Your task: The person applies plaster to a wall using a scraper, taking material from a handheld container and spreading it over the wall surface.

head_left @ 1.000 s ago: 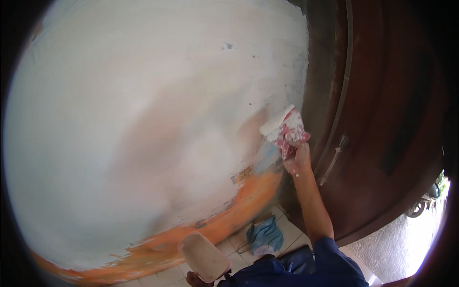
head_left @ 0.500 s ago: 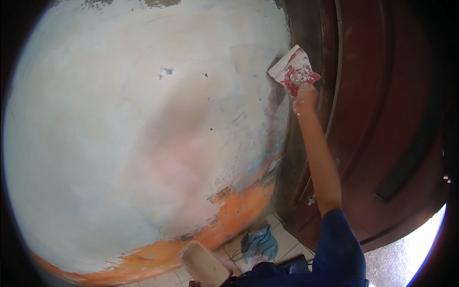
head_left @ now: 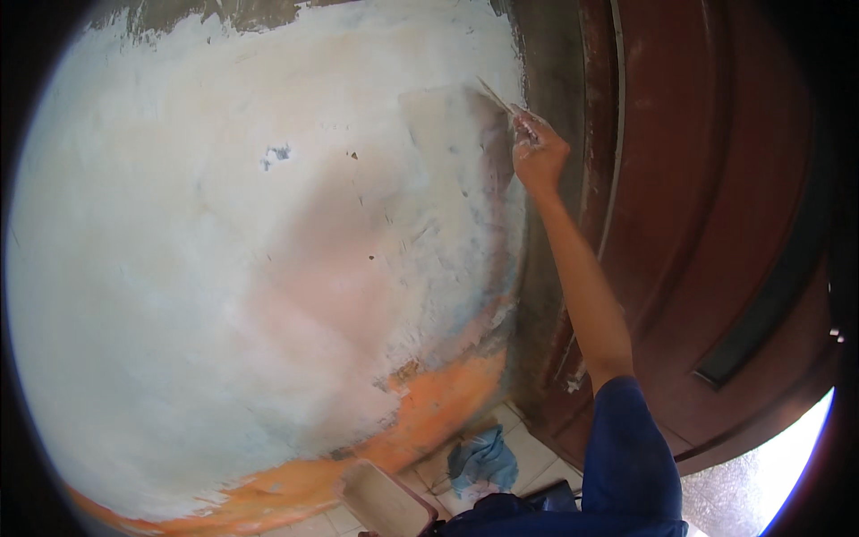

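Note:
My right hand (head_left: 540, 154), smeared with white filler, is closed around a putty knife (head_left: 496, 95). The knife is seen nearly edge-on, its blade at the wall beside the wall's right edge. The wall (head_left: 295, 224) is coated in pale filler, with a few small dark pits and a bluish chipped spot. At the lower edge is a shallow oblong tray (head_left: 386, 499) with pale filler inside. My left hand (head_left: 365, 534) shows only as a sliver at the tray's lower side, and most of it is out of the picture.
A dark red door (head_left: 680, 206) with a grey frame strip rises at the right. Orange paint (head_left: 447, 394) shows along the wall's bottom. On the tiled floor lies a crumpled blue cloth (head_left: 483, 461). Bright light enters at the lower right.
The putty knife has turned from showing its broad, filler-smeared red and white face to nearly edge-on. My right hand has shifted left and up, and the view has moved slightly.

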A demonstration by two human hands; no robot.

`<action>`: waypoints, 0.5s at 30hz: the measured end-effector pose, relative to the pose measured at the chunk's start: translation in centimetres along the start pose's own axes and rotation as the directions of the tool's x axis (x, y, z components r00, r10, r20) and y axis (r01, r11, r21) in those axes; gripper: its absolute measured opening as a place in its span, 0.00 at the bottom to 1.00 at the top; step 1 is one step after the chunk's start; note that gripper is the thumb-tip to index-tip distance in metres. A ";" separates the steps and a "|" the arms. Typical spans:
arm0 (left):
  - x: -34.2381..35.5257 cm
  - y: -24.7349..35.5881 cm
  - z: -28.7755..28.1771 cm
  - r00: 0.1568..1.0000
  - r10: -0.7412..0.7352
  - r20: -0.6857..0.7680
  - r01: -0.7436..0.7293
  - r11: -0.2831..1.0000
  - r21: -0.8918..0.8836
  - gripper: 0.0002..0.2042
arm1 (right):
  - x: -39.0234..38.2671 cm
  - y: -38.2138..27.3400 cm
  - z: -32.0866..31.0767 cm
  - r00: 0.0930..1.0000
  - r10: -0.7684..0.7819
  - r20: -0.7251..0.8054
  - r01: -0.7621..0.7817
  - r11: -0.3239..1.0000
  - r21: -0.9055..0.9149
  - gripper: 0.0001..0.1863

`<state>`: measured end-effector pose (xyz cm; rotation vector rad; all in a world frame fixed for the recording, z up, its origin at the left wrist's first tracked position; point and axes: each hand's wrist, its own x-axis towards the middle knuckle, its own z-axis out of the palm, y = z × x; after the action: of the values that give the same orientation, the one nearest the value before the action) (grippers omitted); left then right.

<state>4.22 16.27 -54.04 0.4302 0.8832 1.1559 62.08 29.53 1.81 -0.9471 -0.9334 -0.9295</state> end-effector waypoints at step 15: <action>14.7 0.4 29.3 0.990 -0.096 0.103 0.102 0.993 -0.055 0.25 | -0.5 24.9 4.6 0.904 -0.339 0.259 0.422 0.804 -0.419 0.19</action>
<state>28.92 33.87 -41.64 0.3872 0.7726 1.0579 83.96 41.29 -3.20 -1.2900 -1.0956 -1.4846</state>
